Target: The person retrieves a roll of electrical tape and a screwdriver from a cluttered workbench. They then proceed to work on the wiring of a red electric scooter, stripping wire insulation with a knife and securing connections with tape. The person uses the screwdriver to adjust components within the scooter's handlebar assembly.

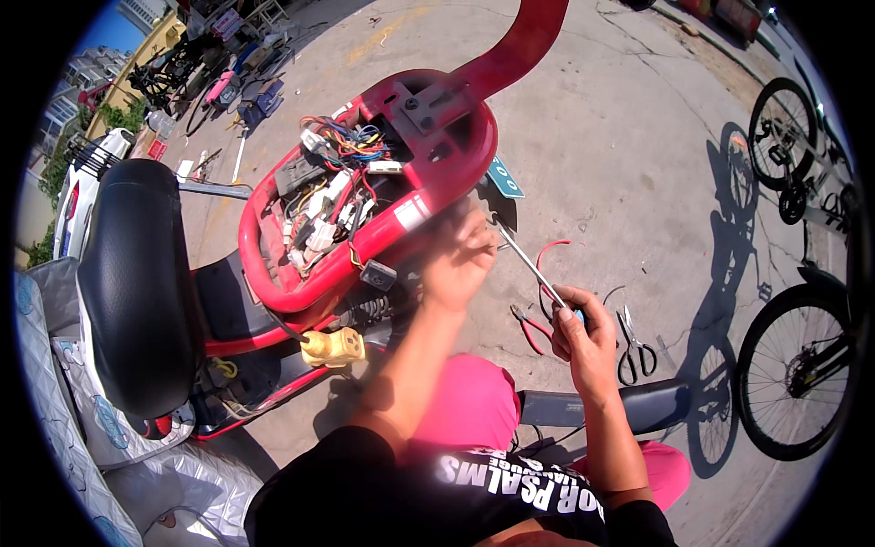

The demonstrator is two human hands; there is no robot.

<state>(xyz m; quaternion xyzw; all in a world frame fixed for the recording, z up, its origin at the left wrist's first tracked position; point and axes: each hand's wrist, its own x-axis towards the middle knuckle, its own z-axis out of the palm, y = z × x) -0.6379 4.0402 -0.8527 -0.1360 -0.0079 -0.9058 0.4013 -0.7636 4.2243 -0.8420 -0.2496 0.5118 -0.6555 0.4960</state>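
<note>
A red electric scooter stands at my left, its open compartment full of bundled wires and white connectors. My left hand is raised against the near side of the red body; motion smears its fingers, and I cannot make out what they grip. My right hand is closed round a screwdriver. Its long metal shaft slants up and left, the tip close to my left fingers, while the palm covers most of the handle. A small black box hangs by wires from the body.
Red-handled pliers and black-handled scissors lie on the concrete by my right hand. A dark long panel rests below them. Bicycles stand at the right. The black seat and yellow plug are left.
</note>
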